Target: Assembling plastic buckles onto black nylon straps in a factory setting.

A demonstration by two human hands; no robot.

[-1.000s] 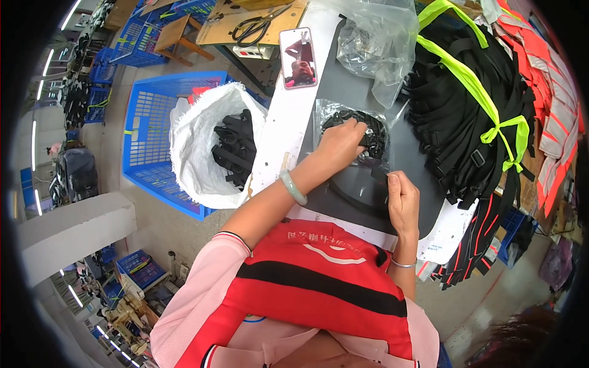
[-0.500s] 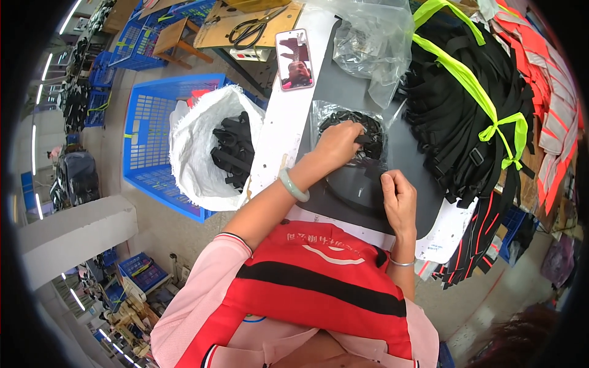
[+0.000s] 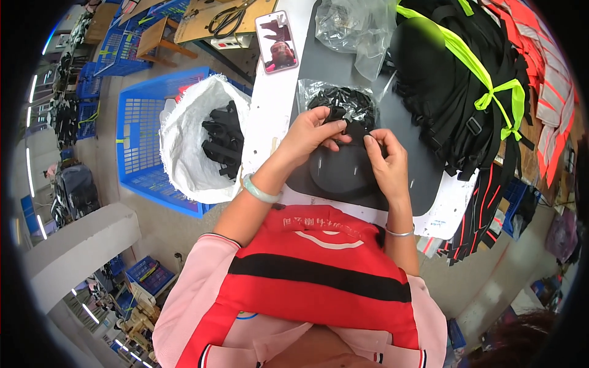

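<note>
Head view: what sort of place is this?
Likely a workshop for strap goods: a bundle of black straps tied with a neon-yellow strip, a white sack of black pieces, and scissors.

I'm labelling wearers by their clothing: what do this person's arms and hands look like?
Both the left hand and right hand are gloveless. The left wrist wears a thick, pale green bangle; the right, a thin silvery bracelet. The sleeves are short and pink, the left one stripe-edged.
</note>
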